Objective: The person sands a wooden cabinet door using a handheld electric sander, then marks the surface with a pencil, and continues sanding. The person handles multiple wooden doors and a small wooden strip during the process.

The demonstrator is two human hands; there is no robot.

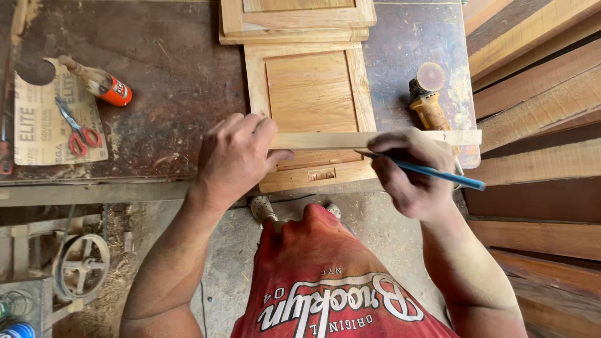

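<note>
A light wooden cabinet door panel [311,94] lies on the dark workbench [175,100]. Across its lower part rests a thin wooden strip [325,139]. My left hand [235,156] presses down on the strip's left end. My right hand [410,172] grips a blue pencil [438,173], its tip touching the strip near the panel's right side.
An orange sander [429,103] sits right of the panel. More door panels [297,19] are stacked behind. Red-handled scissors [78,131] lie on a sandpaper sheet [50,119] at left, beside an orange bottle [109,87]. Wooden planks [538,94] lean at right. A pulley wheel [81,266] stands below.
</note>
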